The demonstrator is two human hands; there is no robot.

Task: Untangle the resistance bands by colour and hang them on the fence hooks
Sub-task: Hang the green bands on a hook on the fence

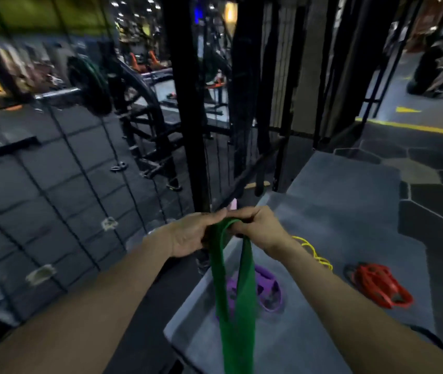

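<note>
A wide green resistance band (238,300) hangs folded from both my hands, its two strands dropping toward the bottom edge. My left hand (190,233) grips the top of the fold from the left. My right hand (258,225) pinches the same fold from the right, fingers curled over it. Below, a purple band (269,290) lies bunched on the grey mat. A red band (379,286) lies coiled to the right, and a thin yellow band (315,252) shows behind my right wrist. The black wire fence (185,130) rises just beyond my hands; no hook is plainly visible.
Dark bands or straps (244,85) hang on the fence ahead. Behind the mesh to the left stands a loaded barbell (85,87) on a rack. The grey mat (350,206) borders black hexagon floor tiles (436,201) on the right. The picture is dim and blurred.
</note>
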